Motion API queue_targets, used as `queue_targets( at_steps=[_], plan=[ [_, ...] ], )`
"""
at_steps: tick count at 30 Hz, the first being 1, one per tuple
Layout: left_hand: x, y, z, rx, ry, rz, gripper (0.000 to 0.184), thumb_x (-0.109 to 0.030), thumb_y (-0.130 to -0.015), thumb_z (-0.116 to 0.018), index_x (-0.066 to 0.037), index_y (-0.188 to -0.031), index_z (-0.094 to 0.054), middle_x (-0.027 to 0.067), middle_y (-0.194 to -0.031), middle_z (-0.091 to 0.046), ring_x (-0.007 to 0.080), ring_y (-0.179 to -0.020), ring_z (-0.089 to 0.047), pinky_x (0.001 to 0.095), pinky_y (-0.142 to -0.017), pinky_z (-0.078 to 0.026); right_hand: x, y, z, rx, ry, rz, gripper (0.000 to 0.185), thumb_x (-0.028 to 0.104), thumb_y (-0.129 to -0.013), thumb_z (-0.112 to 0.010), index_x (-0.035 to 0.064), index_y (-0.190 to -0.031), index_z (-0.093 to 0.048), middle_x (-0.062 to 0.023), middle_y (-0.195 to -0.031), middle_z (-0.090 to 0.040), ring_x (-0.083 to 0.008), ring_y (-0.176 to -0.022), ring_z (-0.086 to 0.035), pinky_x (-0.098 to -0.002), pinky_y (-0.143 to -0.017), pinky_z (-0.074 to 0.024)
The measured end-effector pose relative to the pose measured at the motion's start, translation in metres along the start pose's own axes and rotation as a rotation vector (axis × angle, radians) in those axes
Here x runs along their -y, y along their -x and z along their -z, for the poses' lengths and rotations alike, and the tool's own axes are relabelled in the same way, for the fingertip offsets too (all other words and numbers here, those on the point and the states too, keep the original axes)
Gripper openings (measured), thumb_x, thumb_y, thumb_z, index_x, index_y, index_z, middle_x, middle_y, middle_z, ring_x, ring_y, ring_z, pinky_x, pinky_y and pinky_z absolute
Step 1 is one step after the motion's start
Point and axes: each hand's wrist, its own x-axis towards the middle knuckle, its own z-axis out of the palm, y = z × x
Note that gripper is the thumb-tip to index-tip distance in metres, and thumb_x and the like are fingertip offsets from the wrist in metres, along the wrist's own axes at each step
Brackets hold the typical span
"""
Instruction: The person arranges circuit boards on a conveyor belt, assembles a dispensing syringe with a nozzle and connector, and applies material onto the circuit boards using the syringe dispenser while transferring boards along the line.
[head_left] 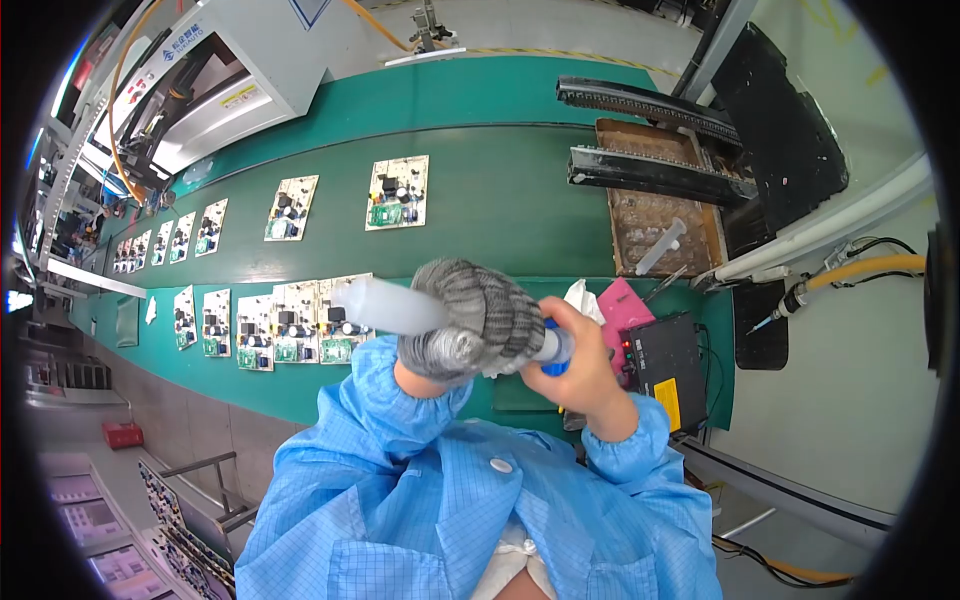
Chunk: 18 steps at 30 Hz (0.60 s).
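Note:
My left hand (470,320), in a grey knitted glove, is closed around a translucent white plastic tube (390,306) whose rounded part sticks out to the left. Bare, my right hand (590,370) has its fingers closed on a white cylinder with blue parts (555,348), close against the glove. Whether the cylinder and the tube are one piece is hidden by the glove. Both hands are above the near edge of the green bench, in front of my chest. Just left of the tube lie circuit boards (296,325) in a row, the nearest partly overlapped by it.
More circuit boards (397,193) lie spaced along the dark green belt (490,190). At the right are a brown tray (625,225) with a clear syringe (662,247), black rails (650,172), a pink sheet (625,305) and a black box (668,365). A white machine (270,60) stands back left.

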Motion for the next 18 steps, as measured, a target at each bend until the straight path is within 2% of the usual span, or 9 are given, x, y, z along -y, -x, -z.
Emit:
queue_targets(
  at_steps=[3, 5, 6, 7, 10, 11, 16, 17, 18],
  plan=[
    [0.016, -0.006, 0.020, 0.049, 0.213, 0.021, 0.026, -0.013, -0.075, -0.070, -0.004, -0.083, -0.047, 0.0094, -0.057, -0.047, 0.0227, -0.054, -0.052, 0.0320, -0.052, -0.045, -0.013, -0.007, 0.007, 0.129, -0.247, -0.262, 0.036, 0.011, -0.065, -0.073, -0.0006, -0.094, -0.054, -0.0033, -0.079, -0.058, -0.0081, -0.073, -0.053, -0.0250, -0.065, -0.0444],
    [0.023, -0.014, 0.039, 0.073, 0.304, 0.093, 0.025, -0.014, -0.077, -0.068, -0.006, -0.084, -0.045, 0.0070, -0.056, -0.044, 0.0203, -0.055, -0.051, 0.0312, -0.054, -0.045, -0.013, -0.004, -0.002, 0.026, -0.389, -0.391, 0.034, 0.012, -0.066, -0.073, -0.0004, -0.093, -0.054, -0.0032, -0.078, -0.057, -0.0085, -0.074, -0.053, -0.0247, -0.064, -0.0441],
    [0.022, -0.015, 0.029, -0.067, 0.137, 0.070, 0.026, -0.019, -0.079, -0.068, -0.007, -0.087, -0.047, 0.0072, -0.064, -0.046, 0.0191, -0.060, -0.052, 0.0315, -0.057, -0.047, -0.016, -0.003, -0.006, -0.028, -0.459, -0.456, 0.034, 0.012, -0.067, -0.073, -0.0003, -0.092, -0.055, -0.0031, -0.078, -0.057, -0.0087, -0.074, -0.053, -0.0245, -0.064, -0.0440],
    [0.022, -0.016, 0.020, -0.209, -0.034, 0.071, 0.027, -0.024, -0.080, -0.068, -0.008, -0.090, -0.048, 0.0075, -0.072, -0.049, 0.0179, -0.065, -0.053, 0.0318, -0.060, -0.048, -0.039, 0.000, -0.007, -0.112, -0.189, -0.217, 0.030, 0.014, -0.068, -0.073, 0.0030, -0.090, -0.055, -0.0054, -0.075, -0.059, -0.0114, -0.068, -0.056, -0.0255, -0.060, -0.0444],
    [-0.016, 0.005, 0.032, -0.522, -0.861, 0.038, 0.060, -0.040, -0.072, -0.074, -0.007, -0.114, -0.045, 0.0136, -0.097, -0.054, 0.0258, -0.087, -0.055, 0.0413, -0.082, -0.045, -0.031, -0.003, 0.011, -0.285, 0.399, -0.061, 0.026, 0.016, -0.071, -0.072, 0.0067, -0.087, -0.053, -0.0088, -0.070, -0.060, -0.0207, -0.061, -0.061, -0.0295, -0.054, -0.0450],
    [-0.021, 0.004, 0.028, -0.352, -1.082, 0.073, 0.061, -0.040, -0.071, -0.074, -0.007, -0.114, -0.046, 0.0140, -0.100, -0.054, 0.0273, -0.089, -0.055, 0.0413, -0.083, -0.044, -0.026, -0.001, 0.016, -0.306, 0.649, -0.013, 0.026, 0.013, -0.069, -0.070, 0.0094, -0.086, -0.051, -0.0103, -0.067, -0.059, -0.0289, -0.059, -0.061, -0.0346, -0.049, -0.0453],
    [-0.058, 0.001, -0.001, 0.583, -2.056, 0.290, 0.068, -0.045, -0.063, -0.074, -0.006, -0.115, -0.052, 0.0161, -0.115, -0.052, 0.0348, -0.099, -0.054, 0.0417, -0.089, -0.041, -0.025, 0.011, 0.012, -0.010, 1.105, 0.197, 0.032, 0.008, -0.062, -0.069, 0.0095, -0.086, -0.049, -0.0051, -0.062, -0.056, -0.0246, -0.057, -0.060, -0.0366, -0.048, -0.0455],
    [-0.051, 0.005, 0.003, 0.616, -1.779, 0.951, 0.071, -0.046, -0.065, -0.074, -0.005, -0.119, -0.051, 0.0195, -0.114, -0.053, 0.0322, -0.105, -0.053, 0.0391, -0.089, -0.041, -0.024, 0.012, 0.004, 0.040, 1.082, 0.241, 0.031, 0.008, -0.062, -0.069, 0.0092, -0.086, -0.049, -0.0045, -0.063, -0.056, -0.0238, -0.057, -0.060, -0.0363, -0.048, -0.0453],
    [-0.044, 0.009, 0.018, 0.654, -1.451, 1.314, 0.073, -0.046, -0.067, -0.072, -0.005, -0.122, -0.048, 0.0183, -0.109, -0.056, 0.0307, -0.104, -0.054, 0.0390, -0.088, -0.042, -0.023, 0.013, -0.004, 0.089, 1.055, 0.289, 0.031, 0.008, -0.062, -0.069, 0.0090, -0.085, -0.049, -0.0039, -0.063, -0.056, -0.0229, -0.056, -0.060, -0.0360, -0.047, -0.0451]
  ],
)
